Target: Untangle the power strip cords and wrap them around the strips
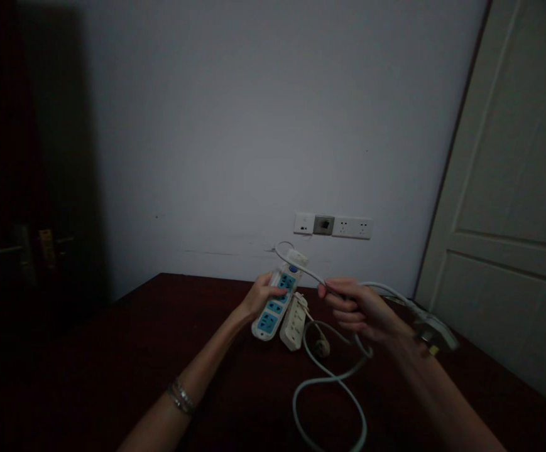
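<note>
My left hand (259, 295) is closed around a white power strip (276, 306) with blue socket faces, tilted up above the table. Its grey-white cord (308, 272) leaves the far end and runs across to my right hand (357, 307), whose fingers pinch it. Past that hand, the cord carries on to a plug (435, 333) hanging over my right wrist. More cord loops down in front, below my right hand. Just right of the held strip lies a second, plain white power strip (294, 323), with its own small plug (322, 347) beside it.
A dark red table (216, 376) stretches toward a pale wall (235, 125). Wall outlets (352, 227) and a grey-framed socket (323, 225) sit just above the table's back edge. A light panelled door (499, 207) stands at the right; a door handle (46, 249) shows in the dark left.
</note>
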A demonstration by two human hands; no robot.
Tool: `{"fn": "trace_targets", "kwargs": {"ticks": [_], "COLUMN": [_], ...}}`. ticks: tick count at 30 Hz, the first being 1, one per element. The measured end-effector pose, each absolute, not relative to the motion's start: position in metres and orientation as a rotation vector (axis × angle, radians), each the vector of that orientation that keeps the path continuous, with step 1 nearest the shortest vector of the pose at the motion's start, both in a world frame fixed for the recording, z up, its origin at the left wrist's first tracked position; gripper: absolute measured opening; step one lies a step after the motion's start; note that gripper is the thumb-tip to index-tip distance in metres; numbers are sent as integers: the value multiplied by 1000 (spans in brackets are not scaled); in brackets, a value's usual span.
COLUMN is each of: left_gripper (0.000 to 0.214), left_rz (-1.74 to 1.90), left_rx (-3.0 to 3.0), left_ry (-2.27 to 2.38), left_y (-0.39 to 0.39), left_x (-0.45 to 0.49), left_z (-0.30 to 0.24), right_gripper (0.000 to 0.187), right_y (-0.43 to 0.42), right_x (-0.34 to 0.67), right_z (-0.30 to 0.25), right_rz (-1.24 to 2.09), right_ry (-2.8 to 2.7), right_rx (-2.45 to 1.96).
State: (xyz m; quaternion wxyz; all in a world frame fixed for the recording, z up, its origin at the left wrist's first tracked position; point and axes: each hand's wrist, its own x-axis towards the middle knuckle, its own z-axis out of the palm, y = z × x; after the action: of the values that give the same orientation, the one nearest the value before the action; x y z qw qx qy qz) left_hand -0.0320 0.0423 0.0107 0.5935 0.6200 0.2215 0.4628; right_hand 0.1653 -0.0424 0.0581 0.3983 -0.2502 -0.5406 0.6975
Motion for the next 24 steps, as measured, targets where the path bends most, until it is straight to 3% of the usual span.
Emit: {"fn": "trace_targets", "kwargs": {"ticks": [9, 24], "left_gripper": [24, 34], "left_rz": [1208, 808], "left_rx": [1658, 1430], "left_ry": [487, 108], "left_y": [28, 32], "left_x": [-45, -58], "left_z": [27, 28], "right_gripper": [13, 20], "right_y": [-26, -28], "right_x": [176, 190], "right_z": [39, 37], "right_rz": [1899, 1980], "right_ry": [-1157, -1210], "right_rx": [-655, -632]}}
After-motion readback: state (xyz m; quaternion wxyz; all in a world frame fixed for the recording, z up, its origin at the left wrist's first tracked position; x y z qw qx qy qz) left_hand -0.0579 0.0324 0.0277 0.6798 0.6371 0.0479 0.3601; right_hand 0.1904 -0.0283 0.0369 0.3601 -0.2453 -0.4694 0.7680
